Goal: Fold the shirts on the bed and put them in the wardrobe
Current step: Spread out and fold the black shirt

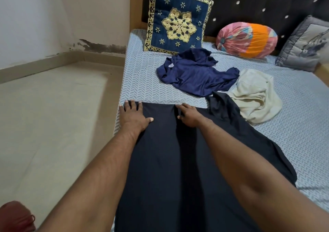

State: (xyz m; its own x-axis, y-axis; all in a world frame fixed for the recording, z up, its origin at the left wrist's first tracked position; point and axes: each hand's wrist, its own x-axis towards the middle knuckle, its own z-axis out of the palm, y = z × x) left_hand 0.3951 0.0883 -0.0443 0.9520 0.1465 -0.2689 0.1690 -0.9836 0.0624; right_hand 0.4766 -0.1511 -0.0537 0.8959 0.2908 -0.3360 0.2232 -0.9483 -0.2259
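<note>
Black shirt flat beneath both: left grip wide, pressing its far edge; right grip loosely open, resting alongside.

Both forearms are bare from the bottom of the frame up to the wrists. The left hand and right hand are bare too, with short nails and a pale left thumbnail.
</note>
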